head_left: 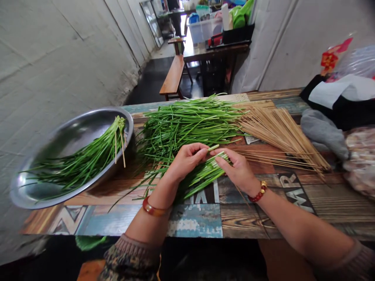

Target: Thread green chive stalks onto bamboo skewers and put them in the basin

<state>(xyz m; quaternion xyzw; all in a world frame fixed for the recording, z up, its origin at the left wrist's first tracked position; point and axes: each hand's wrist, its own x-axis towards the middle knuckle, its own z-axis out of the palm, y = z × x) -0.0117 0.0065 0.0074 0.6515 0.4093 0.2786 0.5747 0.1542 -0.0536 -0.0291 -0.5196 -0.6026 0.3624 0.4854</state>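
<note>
My left hand (190, 160) is closed, its thumb and fingers pinching a few garlic chive stems near their pale cut ends. Close beside it, my right hand (236, 168) is closed on the stem ends of a small bunch of garlic chives (202, 179), whose leaves trail left beneath my left hand. A thin bamboo skewer (243, 196) shows below my right palm; whether that hand grips it is hidden. Beyond both hands lies a large heap of loose garlic chives (187, 123). A fan of bamboo skewers (281, 132) lies to the right of the heap.
At the left, a metal basin (73, 123) holds skewered garlic chives (96, 156). Grey cloth (322, 130) and a filled plastic bag (361, 160) lie on the table's right side. Farther off stand a wooden bench (173, 76) and another table with a clear plastic bin (202, 31).
</note>
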